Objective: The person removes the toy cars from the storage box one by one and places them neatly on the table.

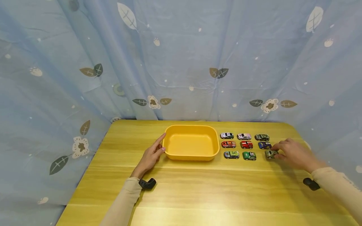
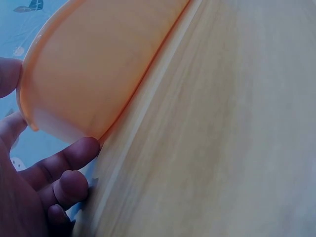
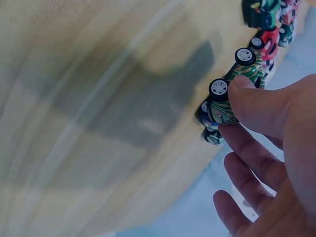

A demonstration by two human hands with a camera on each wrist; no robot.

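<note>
My left hand (image 1: 150, 158) rests at the left end of a yellow plastic tray (image 1: 192, 158), its fingers touching the rim and outer wall. In the left wrist view the tray (image 2: 98, 64) looks orange, and the other fingers of that hand (image 2: 29, 182) lie loosely beside its base. Over at the right, my right hand (image 1: 297, 153) pinches a camouflage toy car (image 1: 270, 154) between thumb and fingers. In the right wrist view this green-striped car (image 3: 249, 71) shows two wheels towards the camera, and the right hand's (image 3: 276, 128) remaining fingers are spread below it.
Toy cars stand in rows right of the tray: white (image 1: 227, 135), pink (image 1: 244, 136), dark camouflage (image 1: 262, 137), orange-red (image 1: 228, 144), red (image 1: 246, 144), blue (image 1: 264, 145), multicoloured (image 1: 231, 154) and green (image 1: 249, 156). A patterned blue curtain (image 1: 181, 56) hangs behind the wooden table (image 1: 198, 191).
</note>
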